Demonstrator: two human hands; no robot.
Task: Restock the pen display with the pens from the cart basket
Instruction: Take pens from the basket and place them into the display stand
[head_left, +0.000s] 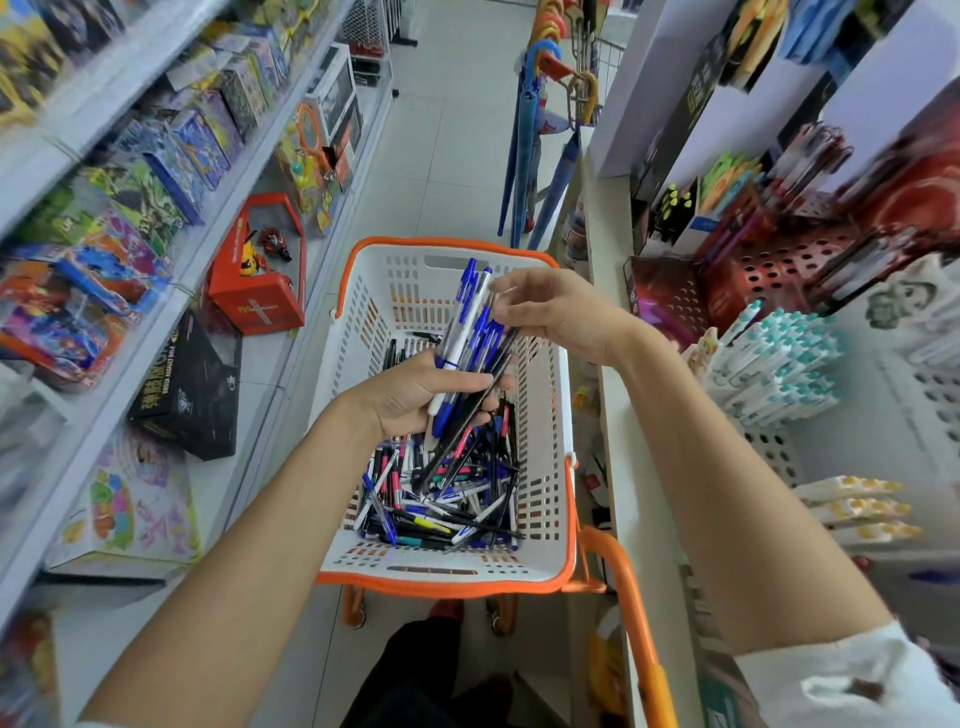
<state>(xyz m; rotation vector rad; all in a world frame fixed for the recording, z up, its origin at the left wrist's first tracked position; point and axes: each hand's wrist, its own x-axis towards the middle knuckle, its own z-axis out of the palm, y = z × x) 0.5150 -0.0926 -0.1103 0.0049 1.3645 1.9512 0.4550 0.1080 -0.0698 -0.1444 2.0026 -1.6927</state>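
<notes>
Cart basket (546, 415) amid toy boxes (195, 143), umbrellas (523, 156)

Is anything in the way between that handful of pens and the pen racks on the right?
Nothing visible. The left hand grips the pens above the basket, the right hand pinches their tops, and the pen rack stands on the shelf to the right with only open air between.

The basket (546, 431) was matt white perforated plastic with a smooth orange rim. The pens (447, 504) had smooth plastic barrels, some clear. The floor (441, 130) was smooth pale tile; the sleeve (841, 680) was white cloth.
</notes>
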